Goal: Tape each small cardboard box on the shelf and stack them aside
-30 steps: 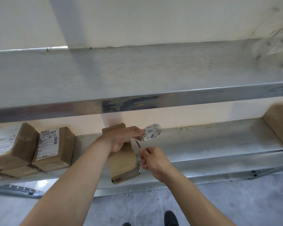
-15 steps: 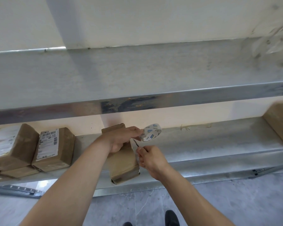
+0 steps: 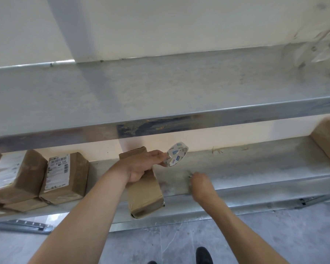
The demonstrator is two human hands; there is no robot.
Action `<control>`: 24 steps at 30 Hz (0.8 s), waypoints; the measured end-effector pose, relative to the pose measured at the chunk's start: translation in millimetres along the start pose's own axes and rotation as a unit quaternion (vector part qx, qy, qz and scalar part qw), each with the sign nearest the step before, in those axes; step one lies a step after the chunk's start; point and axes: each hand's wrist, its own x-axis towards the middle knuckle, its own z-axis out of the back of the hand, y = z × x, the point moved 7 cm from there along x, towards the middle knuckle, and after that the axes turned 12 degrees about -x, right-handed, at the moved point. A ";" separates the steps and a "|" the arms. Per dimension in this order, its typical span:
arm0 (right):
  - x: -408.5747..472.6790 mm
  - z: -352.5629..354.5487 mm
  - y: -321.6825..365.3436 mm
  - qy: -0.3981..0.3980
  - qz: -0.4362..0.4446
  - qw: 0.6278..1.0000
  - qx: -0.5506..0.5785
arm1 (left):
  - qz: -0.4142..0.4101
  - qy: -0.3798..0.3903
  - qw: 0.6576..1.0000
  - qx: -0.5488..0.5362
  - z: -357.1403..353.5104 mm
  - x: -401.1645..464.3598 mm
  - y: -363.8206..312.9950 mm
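A small brown cardboard box [image 3: 145, 195] lies lengthwise on the lower metal shelf [image 3: 255, 168], its near end over the front edge. My left hand [image 3: 139, 164] rests its heel on the box top and pinches a roll of clear tape [image 3: 176, 155] with blue print, held up to the right of the box. My right hand [image 3: 202, 185] is blurred, to the right of the box and below the roll. Its fingers are curled and seem to pinch the tape's free end; the clear strip itself is barely visible.
Two labelled brown boxes [image 3: 65, 178] [image 3: 13, 174] sit on the shelf to the left, on top of flatter ones. A larger brown box [image 3: 328, 143] stands at the far right. The upper shelf's metal lip [image 3: 217, 121] overhangs. My shoe [image 3: 204, 255] shows on the grey floor.
My right hand has swung away from the roll, to the right and downward, drawing the tape end with it. My left hand and the box have stayed put.
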 end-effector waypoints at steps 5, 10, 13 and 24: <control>21.1 -2.5 -32.6 0.002 -0.010 0.995 -0.102 | -0.004 -0.006 1.000 0.013 2.0 4.4 1.7; 30.2 -8.3 -40.1 -0.049 0.007 0.987 -0.150 | 0.003 -0.009 1.000 0.005 -0.1 6.0 0.7; 22.8 31.8 -29.3 -0.119 0.119 0.985 0.034 | -0.006 -0.003 1.000 0.004 1.3 6.4 2.1; -2.6 122.6 15.9 -0.089 0.298 0.943 0.118 | -0.019 -0.046 0.998 -0.044 0.6 -4.3 -4.0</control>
